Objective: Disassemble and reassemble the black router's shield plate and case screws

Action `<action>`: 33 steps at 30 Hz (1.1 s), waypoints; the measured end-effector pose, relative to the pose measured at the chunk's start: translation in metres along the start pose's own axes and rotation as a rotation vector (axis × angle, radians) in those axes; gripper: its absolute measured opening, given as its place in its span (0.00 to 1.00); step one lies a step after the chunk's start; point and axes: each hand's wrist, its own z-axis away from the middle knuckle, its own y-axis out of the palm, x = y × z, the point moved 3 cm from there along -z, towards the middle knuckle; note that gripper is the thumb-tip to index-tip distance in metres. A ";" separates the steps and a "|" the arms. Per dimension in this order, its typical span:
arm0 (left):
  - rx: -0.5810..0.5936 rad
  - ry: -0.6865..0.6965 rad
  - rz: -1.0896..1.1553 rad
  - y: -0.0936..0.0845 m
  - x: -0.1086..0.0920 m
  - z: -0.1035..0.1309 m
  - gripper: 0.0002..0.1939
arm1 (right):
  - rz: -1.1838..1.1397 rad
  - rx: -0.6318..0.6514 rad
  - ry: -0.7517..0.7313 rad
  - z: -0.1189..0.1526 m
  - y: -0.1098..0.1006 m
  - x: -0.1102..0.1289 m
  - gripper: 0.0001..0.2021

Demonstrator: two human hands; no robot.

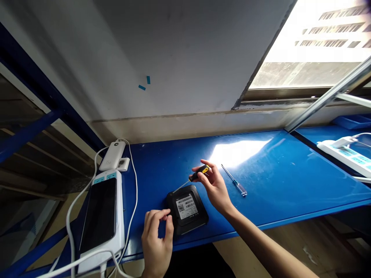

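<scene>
A black, square-cornered device with a white printed label lies on the blue table, its labelled face up. My right hand is closed around the black and yellow handle of a screwdriver. The thin shaft slants down to the left, its tip at the device's far left corner. Beside the device's left edge, my left hand has curled fingers, with thumb and fingertips close together; anything between them is too small to make out. A second screwdriver, with a clear purplish handle, lies to the right of my right hand.
On the left, a dark-screened phone lies on a white power strip. A white power bank and cable are behind it. Another power strip and a blue tray stand at right. A wall bounds the table.
</scene>
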 end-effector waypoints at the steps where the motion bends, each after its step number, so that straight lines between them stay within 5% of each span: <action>1: -0.004 -0.010 0.002 0.000 0.000 0.000 0.05 | 0.006 -0.010 0.001 0.006 -0.005 0.003 0.22; 9: -0.015 0.006 0.035 -0.001 -0.003 0.002 0.08 | 0.023 -0.016 0.081 0.039 -0.029 0.003 0.23; 33: 0.019 0.063 -0.025 0.000 -0.009 0.000 0.14 | -0.020 -0.014 0.091 0.044 -0.020 -0.008 0.23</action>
